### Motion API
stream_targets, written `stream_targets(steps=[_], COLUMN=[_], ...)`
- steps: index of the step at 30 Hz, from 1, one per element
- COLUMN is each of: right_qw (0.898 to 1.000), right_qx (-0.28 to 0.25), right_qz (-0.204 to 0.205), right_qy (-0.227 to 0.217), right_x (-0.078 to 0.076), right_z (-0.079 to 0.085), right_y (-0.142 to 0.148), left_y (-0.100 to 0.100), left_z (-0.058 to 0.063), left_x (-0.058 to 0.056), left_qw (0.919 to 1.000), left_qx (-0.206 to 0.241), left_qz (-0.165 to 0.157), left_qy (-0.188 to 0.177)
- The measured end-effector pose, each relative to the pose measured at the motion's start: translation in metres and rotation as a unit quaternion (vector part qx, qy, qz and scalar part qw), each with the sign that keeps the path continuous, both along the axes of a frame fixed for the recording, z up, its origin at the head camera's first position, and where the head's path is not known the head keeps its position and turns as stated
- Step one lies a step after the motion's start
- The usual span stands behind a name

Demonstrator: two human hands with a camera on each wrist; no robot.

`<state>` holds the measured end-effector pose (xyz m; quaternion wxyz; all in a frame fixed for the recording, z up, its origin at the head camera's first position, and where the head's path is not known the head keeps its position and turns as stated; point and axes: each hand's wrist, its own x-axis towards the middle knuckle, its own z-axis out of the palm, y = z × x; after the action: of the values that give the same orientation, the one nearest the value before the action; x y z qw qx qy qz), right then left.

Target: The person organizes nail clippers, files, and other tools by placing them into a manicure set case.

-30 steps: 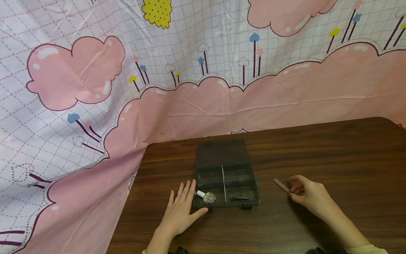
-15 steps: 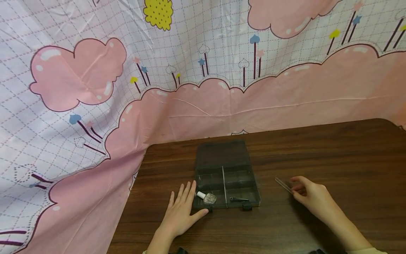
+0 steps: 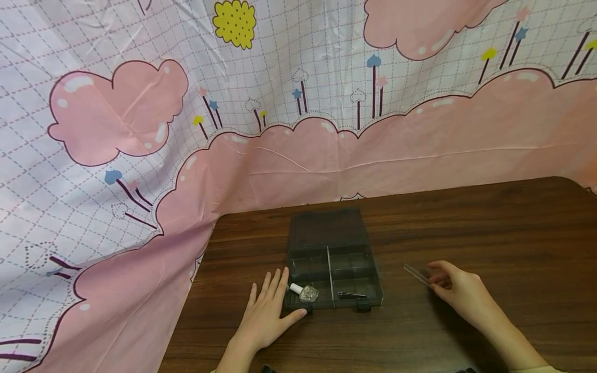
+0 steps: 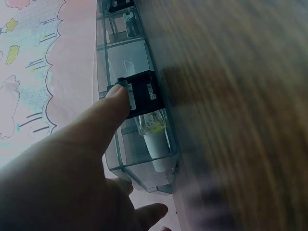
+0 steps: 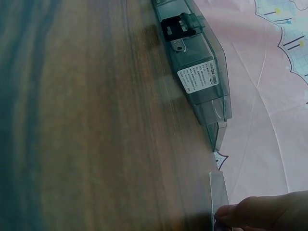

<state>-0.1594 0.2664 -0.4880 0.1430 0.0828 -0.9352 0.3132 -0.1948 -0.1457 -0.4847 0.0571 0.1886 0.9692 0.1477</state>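
A dark translucent divider box (image 3: 328,228) stands on the table with its lid laid back. In its front left compartment is a glittery nail polish bottle (image 3: 308,294) with a white cap; a silver nail clipper (image 3: 352,295) lies in the front right one. My left hand (image 3: 263,316) rests along the box's left side, fingers straight, its thumb touching a black latch (image 4: 142,94). To the right of the box, my right hand (image 3: 459,290) pinches one end of a thin clear flat strip (image 3: 416,273), resembling a glass nail file. Its gripped end is hidden by the fingers.
The brown wooden table (image 3: 489,223) reaches back to a hanging pink and white patterned cloth (image 3: 298,150). A white printed label (image 5: 198,77) is stuck on the box's front wall, seen in the right wrist view.
The clear strip has turned in my right fingers, which have shifted slightly along with it. My left hand stays against the box. The head view has tilted a little upward.
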Motion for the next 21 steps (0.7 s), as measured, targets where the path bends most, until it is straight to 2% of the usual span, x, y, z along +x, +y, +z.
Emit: stream_targets(steps=[8, 13, 15, 21], right_qw=[0.997, 0.992, 0.991, 0.993], right_qx=[0.011, 0.012, 0.011, -0.012], right_qz=[-0.003, 0.002, 0.005, 0.018], right_qy=[0.076, 0.125, 0.132, 0.117], right_x=[-0.005, -0.014, -0.018, -0.029], right_z=[0.001, 0.008, 0.014, 0.033], right_y=[0.000, -0.001, -0.003, -0.018], left_y=[0.000, 0.000, 0.000, 0.001], left_z=[0.000, 0.001, 0.000, 0.000], left_x=[0.000, 0.000, 0.000, -0.001], left_qw=[1.0000, 1.0000, 1.0000, 1.0000], left_qx=[-0.001, -0.002, -0.003, -0.003], left_qz=[0.000, 0.001, 0.002, 0.002], left_qy=[-0.003, -0.003, -0.003, -0.001])
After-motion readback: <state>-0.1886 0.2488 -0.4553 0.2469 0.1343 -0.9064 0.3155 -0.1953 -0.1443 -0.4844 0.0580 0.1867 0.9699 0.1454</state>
